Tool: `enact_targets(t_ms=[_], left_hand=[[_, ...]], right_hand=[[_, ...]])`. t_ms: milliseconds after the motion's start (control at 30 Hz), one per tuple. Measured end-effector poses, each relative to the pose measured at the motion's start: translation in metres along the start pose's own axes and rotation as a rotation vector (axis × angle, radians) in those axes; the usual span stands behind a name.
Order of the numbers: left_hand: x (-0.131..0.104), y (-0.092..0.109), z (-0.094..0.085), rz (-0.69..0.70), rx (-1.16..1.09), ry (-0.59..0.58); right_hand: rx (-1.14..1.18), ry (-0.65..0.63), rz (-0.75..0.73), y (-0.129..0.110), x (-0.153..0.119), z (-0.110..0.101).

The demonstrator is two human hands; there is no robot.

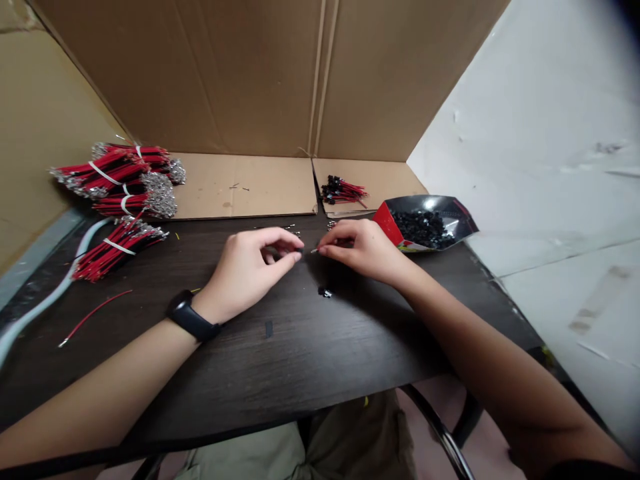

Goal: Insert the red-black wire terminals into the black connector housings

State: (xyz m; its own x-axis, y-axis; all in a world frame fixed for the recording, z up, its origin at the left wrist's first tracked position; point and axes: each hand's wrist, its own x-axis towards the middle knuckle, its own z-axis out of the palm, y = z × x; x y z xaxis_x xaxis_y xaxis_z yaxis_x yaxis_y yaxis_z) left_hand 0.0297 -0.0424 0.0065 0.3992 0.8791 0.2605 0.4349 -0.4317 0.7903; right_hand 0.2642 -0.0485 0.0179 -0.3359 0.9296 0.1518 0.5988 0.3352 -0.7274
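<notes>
Over the middle of the dark table, my left hand [255,267] pinches a small black connector housing [301,251] between thumb and fingers, mostly hidden by them. Facing it a short gap away, my right hand [363,250] is closed on a wire, whose silvery terminal [314,251] pokes out of the fingertips toward the left. The rest of that wire is hidden by the hand. Just below the hands lie small black connector pieces [325,292] with a pale bit. Loose terminal-ended wires [290,228] lie partly hidden behind the hands.
Tied bundles of red and black wires [115,177] are piled at the left, with another bundle [120,247] before them. A single red wire [95,313] lies nearby. Wires with black connectors [344,191] rest on cardboard [240,190]. An open box [389,225] holds many black housings.
</notes>
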Motion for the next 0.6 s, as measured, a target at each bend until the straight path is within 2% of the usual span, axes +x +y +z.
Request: enact_targets(t_ms=[100, 167, 367, 467, 600], left_hand=[[-0.002, -0.003, 0.001, 0.109, 0.150, -0.060], [-0.001, -0.007, -0.001, 0.141, 0.202, -0.041], [0.009, -0.026, -0.021, 0.101, 0.420, 0.150], [0.013, -0.036, -0.028, 0.082, 0.478, 0.155], [0.016, -0.041, -0.027, 0.043, 0.487, 0.129]], right_hand=[[-0.180, -0.053, -0.004, 0.006, 0.001, 0.001], [-0.216, -0.074, 0.002, 0.006, 0.002, 0.002], [-0.369, -0.039, -0.037, 0.004, 0.006, -0.002], [-0.448, -0.046, -0.065, 0.005, -0.002, -0.006], [-0.432, -0.098, -0.050, 0.002, -0.016, -0.015]])
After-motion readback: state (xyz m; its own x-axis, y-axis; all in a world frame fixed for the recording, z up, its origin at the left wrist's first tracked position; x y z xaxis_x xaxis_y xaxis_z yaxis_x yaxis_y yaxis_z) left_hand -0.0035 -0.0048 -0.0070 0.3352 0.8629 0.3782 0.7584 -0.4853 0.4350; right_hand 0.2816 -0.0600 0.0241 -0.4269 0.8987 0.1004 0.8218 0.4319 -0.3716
